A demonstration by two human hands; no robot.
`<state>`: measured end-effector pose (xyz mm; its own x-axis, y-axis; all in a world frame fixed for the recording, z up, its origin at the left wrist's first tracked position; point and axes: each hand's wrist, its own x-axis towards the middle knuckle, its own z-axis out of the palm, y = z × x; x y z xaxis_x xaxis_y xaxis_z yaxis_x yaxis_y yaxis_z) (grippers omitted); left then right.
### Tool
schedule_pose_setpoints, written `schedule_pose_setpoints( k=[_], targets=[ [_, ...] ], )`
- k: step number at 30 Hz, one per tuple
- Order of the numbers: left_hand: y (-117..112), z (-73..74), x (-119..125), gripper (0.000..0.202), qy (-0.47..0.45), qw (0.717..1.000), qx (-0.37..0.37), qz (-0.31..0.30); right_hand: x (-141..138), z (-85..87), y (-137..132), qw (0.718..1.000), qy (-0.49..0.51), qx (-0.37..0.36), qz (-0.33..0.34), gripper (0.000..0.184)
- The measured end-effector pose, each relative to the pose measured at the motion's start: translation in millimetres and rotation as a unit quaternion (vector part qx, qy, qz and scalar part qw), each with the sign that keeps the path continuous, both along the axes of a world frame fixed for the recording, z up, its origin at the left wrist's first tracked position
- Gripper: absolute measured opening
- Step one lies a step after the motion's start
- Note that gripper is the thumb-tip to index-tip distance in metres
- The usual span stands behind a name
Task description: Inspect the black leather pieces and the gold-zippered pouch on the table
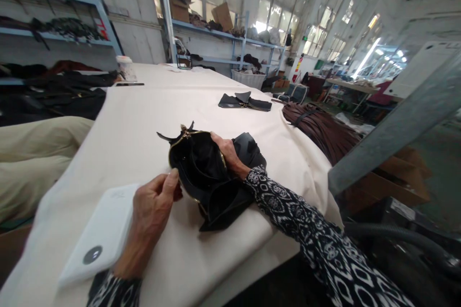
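Note:
A black bag with a gold-toothed zipper lies unzipped on the cream-covered table, its dark inside facing up. My left hand pinches the bag's near left edge between thumb and fingers. On the far right side, my right hand grips the rim, its fingertips partly hidden by the bag. Black flaps of the same bag spread under and beside my right wrist. Farther back on the table rests a folded black piece with a small metal fitting.
A white flat device with a round dark display lies beside my left forearm. Brown strips are bundled at the table's right edge, near a slanted grey post. A person's leg in beige trousers is at left.

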<state>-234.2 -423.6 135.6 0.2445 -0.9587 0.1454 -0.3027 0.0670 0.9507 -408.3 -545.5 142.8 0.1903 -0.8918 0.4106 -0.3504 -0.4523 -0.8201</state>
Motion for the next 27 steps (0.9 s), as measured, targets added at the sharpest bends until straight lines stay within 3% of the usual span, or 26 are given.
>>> schedule_pose_setpoints(
  k=[3, 7, 10, 13, 18, 20, 23, 25, 27],
  targets=[
    [-1, -4.3, -8, 0.059, 0.135, 0.97, 0.147, -0.141, 6, -0.7, 9, 0.992, -0.101, 0.003, -0.07, 0.043],
    [-1, -5.9, -9, 0.061, 0.132, 0.952, 0.193, -0.198, 10, 1.3, 17, 0.978, -0.196, -0.023, -0.063, 0.045],
    [-3, -7.9, -5, 0.049, 0.179, 0.954, 0.174, -0.168, 10, 1.7, 17, 0.984, -0.173, -0.03, -0.037, 0.043],
    [-8, -12.0, -1, 0.034, 0.273, 0.95, 0.125, -0.087, 10, 2.1, 14, 0.99, -0.143, -0.013, 0.011, 0.041],
    [-17, -10.3, 9, 0.009, 0.422, 0.903, 0.069, 0.026, 11, 9.2, 23, 0.971, -0.182, 0.062, 0.143, 0.034],
    [-20, -5.8, 14, 0.007, 0.45, 0.889, 0.065, 0.045, 10, 15.4, 31, 0.975, -0.163, 0.027, 0.147, 0.036],
    [-23, 0.9, 20, 0.021, 0.516, 0.853, 0.053, 0.06, 4, 26.9, 45, 0.979, -0.053, -0.047, 0.19, 0.037],
    [-24, 3.6, 21, 0.028, 0.549, 0.832, 0.048, 0.062, 2, 31.8, 51, 0.958, 0.047, -0.078, 0.271, 0.044],
    [-24, 4.4, 21, 0.029, 0.555, 0.829, 0.044, 0.056, 2, 31.2, 52, 0.934, 0.112, -0.104, 0.324, 0.057]
  ],
)
